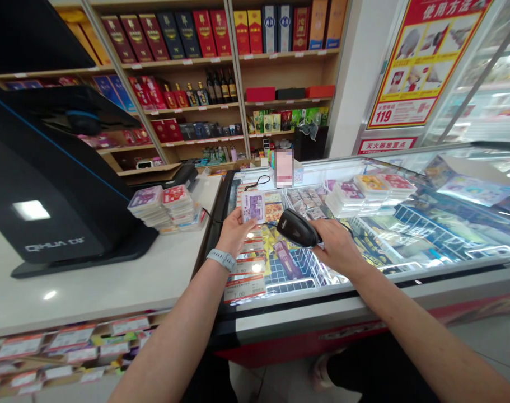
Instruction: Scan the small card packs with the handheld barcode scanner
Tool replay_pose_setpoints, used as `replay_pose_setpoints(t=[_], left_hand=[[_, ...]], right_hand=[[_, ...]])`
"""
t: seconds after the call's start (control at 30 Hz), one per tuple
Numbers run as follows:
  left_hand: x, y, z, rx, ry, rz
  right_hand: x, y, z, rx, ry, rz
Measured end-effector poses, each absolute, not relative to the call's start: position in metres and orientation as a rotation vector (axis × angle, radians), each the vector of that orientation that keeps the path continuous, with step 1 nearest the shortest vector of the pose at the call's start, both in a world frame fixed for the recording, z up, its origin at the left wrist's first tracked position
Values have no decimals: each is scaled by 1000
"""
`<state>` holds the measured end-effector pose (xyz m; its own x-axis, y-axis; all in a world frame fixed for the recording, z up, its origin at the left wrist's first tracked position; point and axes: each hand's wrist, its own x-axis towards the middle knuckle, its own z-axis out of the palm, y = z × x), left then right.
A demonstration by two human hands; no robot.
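Observation:
In my left hand is a small flat pack with a purple and white printed face, pinched near its lower edge. My right hand is wrapped around the handle of a black barcode scanner, whose head points left toward the pack. Both hands are above the glass top of a chest freezer. Stacks of similar flat packs rest on the glass beyond my right hand. More such packs are piled on the white counter to the left.
A black checkout terminal stands on the counter at left. Price labels line the freezer's left side. An opened cardboard box lies on the glass at right. Shelves of boxes and bottles stand behind.

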<state>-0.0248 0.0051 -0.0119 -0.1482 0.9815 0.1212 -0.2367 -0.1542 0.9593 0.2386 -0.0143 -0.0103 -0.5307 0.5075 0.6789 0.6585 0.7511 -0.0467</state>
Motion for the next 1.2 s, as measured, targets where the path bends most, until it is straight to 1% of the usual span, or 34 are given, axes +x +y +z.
replay_pose_setpoints(t=[0.17,0.63,1.2], left_hand=[[-26,11,-20,1211,1076,1568],[-28,16,-24,1375,1266,1600],[-31,20,-30,1351,1292,1566]], right_hand=[[239,-15,-10,-872,-2254,-253],[238,-17,-7,-857,-2249,-233],[240,-15,-9,-843,-2253,-223]])
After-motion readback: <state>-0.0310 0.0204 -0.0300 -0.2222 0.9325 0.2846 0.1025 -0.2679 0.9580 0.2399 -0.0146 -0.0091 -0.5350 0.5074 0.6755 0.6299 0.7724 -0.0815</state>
